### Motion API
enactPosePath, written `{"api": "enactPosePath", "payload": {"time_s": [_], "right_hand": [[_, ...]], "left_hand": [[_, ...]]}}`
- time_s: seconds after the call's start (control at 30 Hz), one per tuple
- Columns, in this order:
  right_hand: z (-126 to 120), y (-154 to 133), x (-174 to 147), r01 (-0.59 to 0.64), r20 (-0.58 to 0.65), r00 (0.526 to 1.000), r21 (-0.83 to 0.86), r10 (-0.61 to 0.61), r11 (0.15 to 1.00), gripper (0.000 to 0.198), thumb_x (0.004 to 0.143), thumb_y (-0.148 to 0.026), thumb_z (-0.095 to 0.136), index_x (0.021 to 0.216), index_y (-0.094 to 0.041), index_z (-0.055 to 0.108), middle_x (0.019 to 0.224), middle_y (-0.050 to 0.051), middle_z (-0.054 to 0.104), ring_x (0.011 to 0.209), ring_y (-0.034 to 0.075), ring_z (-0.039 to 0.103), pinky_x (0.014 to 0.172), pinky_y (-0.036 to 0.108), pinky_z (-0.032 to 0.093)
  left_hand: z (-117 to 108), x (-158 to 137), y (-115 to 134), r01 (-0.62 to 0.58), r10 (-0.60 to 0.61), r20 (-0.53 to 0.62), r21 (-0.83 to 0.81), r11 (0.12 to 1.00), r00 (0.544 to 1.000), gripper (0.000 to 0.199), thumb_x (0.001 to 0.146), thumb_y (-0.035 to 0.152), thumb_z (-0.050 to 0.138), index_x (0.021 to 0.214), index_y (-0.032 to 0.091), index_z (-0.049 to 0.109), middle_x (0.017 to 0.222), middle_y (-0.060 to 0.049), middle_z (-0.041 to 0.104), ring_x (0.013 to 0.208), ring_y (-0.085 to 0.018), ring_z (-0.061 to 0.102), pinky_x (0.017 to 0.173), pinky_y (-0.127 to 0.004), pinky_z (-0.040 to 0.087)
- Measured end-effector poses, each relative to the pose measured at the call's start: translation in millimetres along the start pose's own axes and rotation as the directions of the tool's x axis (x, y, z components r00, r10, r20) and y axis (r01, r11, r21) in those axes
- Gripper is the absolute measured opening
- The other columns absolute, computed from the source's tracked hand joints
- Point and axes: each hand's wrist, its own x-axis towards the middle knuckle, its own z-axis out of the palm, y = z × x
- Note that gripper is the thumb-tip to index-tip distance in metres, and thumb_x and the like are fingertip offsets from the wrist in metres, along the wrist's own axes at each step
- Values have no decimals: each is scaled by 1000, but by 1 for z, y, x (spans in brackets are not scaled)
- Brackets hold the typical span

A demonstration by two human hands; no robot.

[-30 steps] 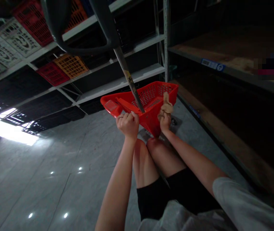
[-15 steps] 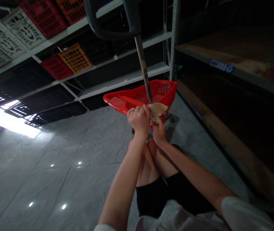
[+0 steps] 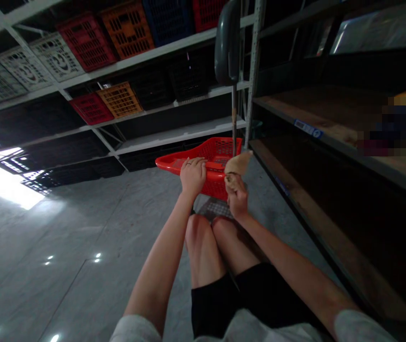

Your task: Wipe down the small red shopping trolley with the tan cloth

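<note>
A red plastic shopping cart [image 3: 214, 184] with a perforated basket stands just beyond my knees. My left hand [image 3: 193, 176], a ring on one finger, is closed over the near rim of its basket. A crumpled tan cloth [image 3: 237, 164] is bunched in my right hand [image 3: 237, 197], its loose part sticking up above the fist. That hand is at the basket's near right corner; whether it also touches the rim I cannot tell. Behind the cloth rises a metal pole [image 3: 234, 116] topped by a dark grey loop handle [image 3: 226, 50].
Metal racks [image 3: 188, 45] on the left and ahead carry white, red, orange, blue and black crates. A wooden shelf [image 3: 331, 107] with price labels runs close along my right, with a blurred item on it. Grey floor [image 3: 92, 228] spreads to the left.
My hands, together at the cloth before, are now apart: the left has moved left onto the cart rim, the right keeps the cloth. The grey handle appears farther right and turned edge-on.
</note>
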Motion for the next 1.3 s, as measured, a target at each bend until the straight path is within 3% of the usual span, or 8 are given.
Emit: {"api": "enactPosePath", "payload": {"time_s": [0.13, 0.3, 0.47, 0.67, 0.9, 1.03, 1.17, 1.3], "right_hand": [[0, -29, 26, 120, -25, 992, -146, -124, 982, 32, 97, -34, 52, 119, -25, 73, 129, 11, 71, 135, 32, 56, 125, 58, 31], [-57, 11, 87, 12, -35, 999, -300, -24, 954, 37, 100, -40, 44, 106, -20, 74, 117, 14, 75, 118, 30, 65, 112, 49, 46], [-96, 42, 107, -112, -24, 994, -336, 110, 935, 47, 101, -34, 30, 97, -16, 73, 103, 16, 75, 104, 27, 68, 99, 43, 53], [-32, -26, 87, 145, 106, 989, -501, -106, 853, 33, 97, -28, 45, 91, -17, 75, 95, 14, 75, 101, 30, 67, 104, 47, 46], [32, -84, 70, 351, 298, 919, -312, -260, 883, 39, 98, -19, 40, 116, -19, 75, 119, 8, 77, 114, 23, 68, 107, 39, 47], [-15, -58, 76, 437, 386, 872, -336, -301, 834, 42, 100, -23, 39, 129, -20, 69, 132, 6, 73, 126, 22, 63, 114, 41, 43], [-80, -10, 106, 368, 351, 911, -464, -214, 806, 36, 94, -26, 42, 94, -17, 77, 101, 12, 79, 99, 24, 70, 101, 41, 48], [-105, 32, 148, 74, 196, 981, -327, -9, 942, 28, 83, -35, 53, 68, -20, 70, 83, 10, 78, 86, 25, 71, 88, 40, 54]], "left_hand": [[11, -2, 33, 32, -32, 4, 46, 998, 999, 34, 103, 22, 45, 121, 17, 73, 133, -11, 72, 123, -25, 66, 109, -39, 47], [-8, 6, 20, -172, 172, 140, -12, 985, 975, 37, 105, 26, 45, 134, 20, 66, 141, -8, 67, 129, -20, 63, 110, -33, 46], [-30, 4, -23, 65, -139, 242, 290, 955, 960, 45, 105, 29, 35, 116, 14, 76, 111, -18, 78, 107, -28, 74, 93, -39, 52], [-29, -11, -2, 208, -314, 232, 388, 898, 921, 62, 107, 33, 24, 97, 8, 80, 93, -22, 78, 93, -35, 76, 75, -41, 53], [-32, -14, 15, 181, -291, 287, 355, 917, 913, 55, 107, 34, 30, 105, 10, 79, 96, -22, 78, 93, -34, 77, 76, -39, 54], [-32, -18, 16, 185, -283, 261, 344, 921, 923, 66, 108, 36, 21, 100, 7, 79, 94, -23, 78, 92, -33, 77, 77, -39, 54], [-31, -20, 20, 196, -283, 246, 325, 925, 927, 68, 108, 38, 21, 98, 5, 80, 94, -24, 77, 92, -34, 77, 77, -40, 54], [-26, -16, 27, 165, -247, 249, 308, 937, 936, 69, 108, 37, 19, 101, 4, 79, 94, -25, 77, 94, -33, 77, 77, -39, 53]]}}
